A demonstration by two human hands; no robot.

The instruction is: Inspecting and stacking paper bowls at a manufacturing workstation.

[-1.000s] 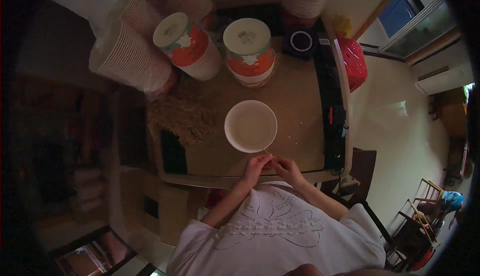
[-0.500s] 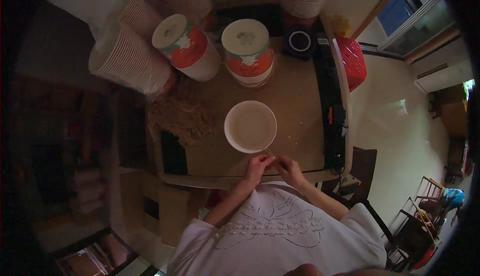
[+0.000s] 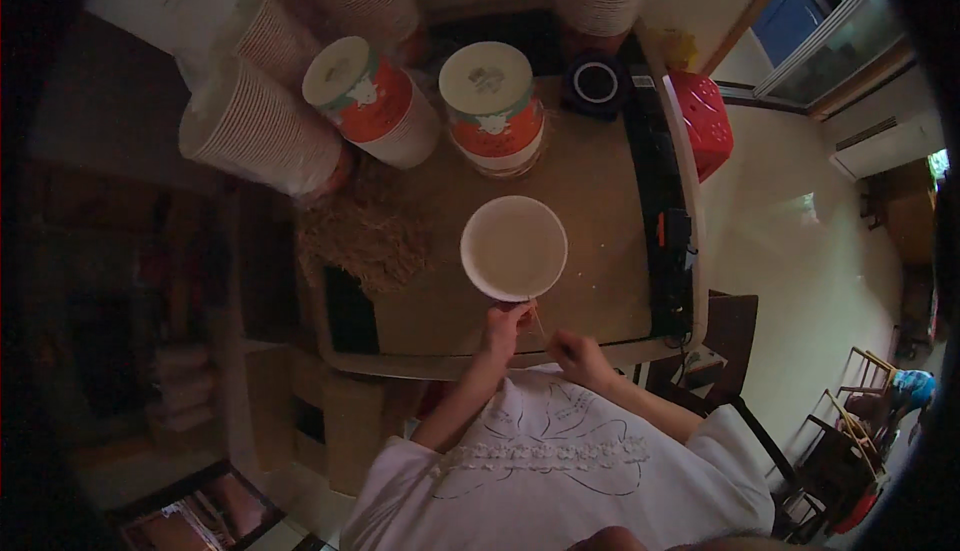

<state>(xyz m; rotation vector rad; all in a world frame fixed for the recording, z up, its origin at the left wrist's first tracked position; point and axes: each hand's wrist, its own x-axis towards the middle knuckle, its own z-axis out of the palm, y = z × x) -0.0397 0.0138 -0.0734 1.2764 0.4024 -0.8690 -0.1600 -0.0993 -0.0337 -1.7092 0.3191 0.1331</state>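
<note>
Our left hand [image 3: 503,331] holds the bowl [image 3: 514,248], well inside the desk's [image 3: 400,364] right edge; our right hand [image 3: 582,356] curls apart, near the front edge.

there's a red plastic stool [image 3: 702,126] in the upper right, just beside something yellow [image 3: 680,49], plus a dark gadget with a pale ring [image 3: 595,84] up top. far right has a white unit with a grille [image 3: 885,141], lower right a dark chair [image 3: 738,339], lower left a cardboard box [image 3: 352,423], kinda dim.
</note>
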